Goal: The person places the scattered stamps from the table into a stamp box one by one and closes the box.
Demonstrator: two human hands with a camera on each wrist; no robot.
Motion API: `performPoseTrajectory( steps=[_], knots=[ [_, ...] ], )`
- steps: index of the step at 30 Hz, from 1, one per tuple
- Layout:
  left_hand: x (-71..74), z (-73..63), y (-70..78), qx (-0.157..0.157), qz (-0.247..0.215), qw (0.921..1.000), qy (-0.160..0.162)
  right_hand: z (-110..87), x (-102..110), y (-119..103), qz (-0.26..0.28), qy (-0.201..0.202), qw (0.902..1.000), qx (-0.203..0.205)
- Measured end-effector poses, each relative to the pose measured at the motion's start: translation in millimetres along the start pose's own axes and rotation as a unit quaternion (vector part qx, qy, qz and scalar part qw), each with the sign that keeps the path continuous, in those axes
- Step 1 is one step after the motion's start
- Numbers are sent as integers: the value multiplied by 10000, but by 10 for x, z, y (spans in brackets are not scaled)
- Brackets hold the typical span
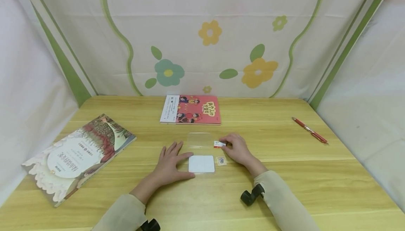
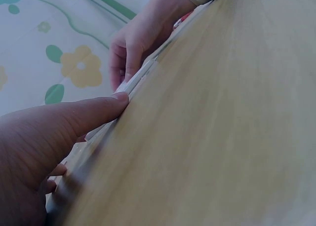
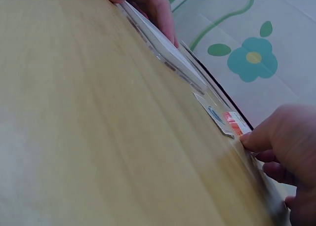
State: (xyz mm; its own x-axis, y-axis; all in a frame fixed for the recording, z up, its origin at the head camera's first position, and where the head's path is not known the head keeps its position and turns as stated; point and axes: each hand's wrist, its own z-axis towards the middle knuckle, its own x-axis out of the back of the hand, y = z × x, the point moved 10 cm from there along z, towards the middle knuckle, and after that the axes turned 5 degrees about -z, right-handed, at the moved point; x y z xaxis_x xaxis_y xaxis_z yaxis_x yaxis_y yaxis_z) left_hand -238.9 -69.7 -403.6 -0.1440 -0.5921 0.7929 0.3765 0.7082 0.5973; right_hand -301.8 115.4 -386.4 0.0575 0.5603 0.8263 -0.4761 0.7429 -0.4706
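Observation:
My left hand [image 1: 169, 166] holds a small clear case with a white top [image 1: 201, 164] on the table, thumb at its near left corner and index finger at its far left corner. In the left wrist view, the left thumb [image 2: 106, 109] lies along the case's edge. My right hand [image 1: 236, 148] pinches the right end of a small red-and-white paper piece [image 1: 218, 144], also seen in the right wrist view [image 3: 236, 123]. Between that hand and the case lies a small square stamp-like piece [image 1: 221, 160] with a blue emblem. A clear plastic lid [image 1: 199, 140] lies behind the case.
A red picture book [image 1: 199, 109] lies at the table's back edge. To the left is a larger illustrated book [image 1: 79, 157], set at an angle. A red pen [image 1: 310, 130] lies at the right. Flower-printed cloth [image 1: 190, 48] stands behind the wooden table [image 1: 269, 206].

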Motion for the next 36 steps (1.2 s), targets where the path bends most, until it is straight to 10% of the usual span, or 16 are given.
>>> performPoseTrajectory(
  steps=[36],
  knots=[
    [-10, 6, -7, -70, 60, 9999, 40, -12, -27, 113, 1409, -105, 9876, -679]
  ],
)
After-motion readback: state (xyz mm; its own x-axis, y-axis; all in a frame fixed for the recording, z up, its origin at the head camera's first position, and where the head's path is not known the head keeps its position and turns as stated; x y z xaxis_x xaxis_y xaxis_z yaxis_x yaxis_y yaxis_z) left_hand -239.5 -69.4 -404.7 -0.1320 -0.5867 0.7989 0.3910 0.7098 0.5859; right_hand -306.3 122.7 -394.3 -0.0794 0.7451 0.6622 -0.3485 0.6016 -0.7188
